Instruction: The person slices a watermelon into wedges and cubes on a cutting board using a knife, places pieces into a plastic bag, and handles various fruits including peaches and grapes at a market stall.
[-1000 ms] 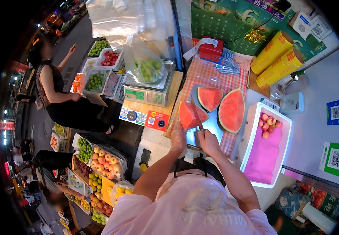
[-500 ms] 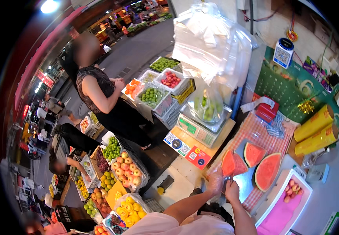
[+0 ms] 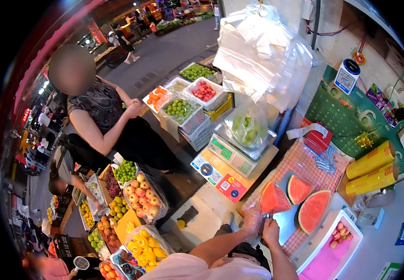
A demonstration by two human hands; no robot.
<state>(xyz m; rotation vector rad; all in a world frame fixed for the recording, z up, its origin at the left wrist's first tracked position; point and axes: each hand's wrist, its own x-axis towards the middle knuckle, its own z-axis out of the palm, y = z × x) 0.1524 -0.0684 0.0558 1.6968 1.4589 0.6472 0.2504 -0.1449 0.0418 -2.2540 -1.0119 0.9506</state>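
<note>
My left hand (image 3: 252, 220), in a clear plastic glove, grips the near left edge of a red watermelon wedge (image 3: 275, 198). Beside it my right hand (image 3: 271, 232) is closed in a fist; a small dark bit shows at its top, but I cannot make out what it holds. A smaller watermelon wedge (image 3: 299, 189) lies just right of the first. Farther right rests a large cut watermelon piece (image 3: 315, 211), its red face up. All three are on a shiny metal surface (image 3: 285, 225) over a red checked cloth (image 3: 297, 157).
A scale (image 3: 233, 151) bearing a bag of green fruit (image 3: 248, 128) stands beyond my hands, under hanging plastic bags (image 3: 258, 51). To the right are a white foam box (image 3: 347, 252) with peaches and yellow rolls (image 3: 372, 179). A person (image 3: 100, 109) stands at left by fruit crates.
My view has shifted slightly. Both hands stay close together at the watermelon wedge, the left still on it. The standing person has turned and sits more to the left in view.
</note>
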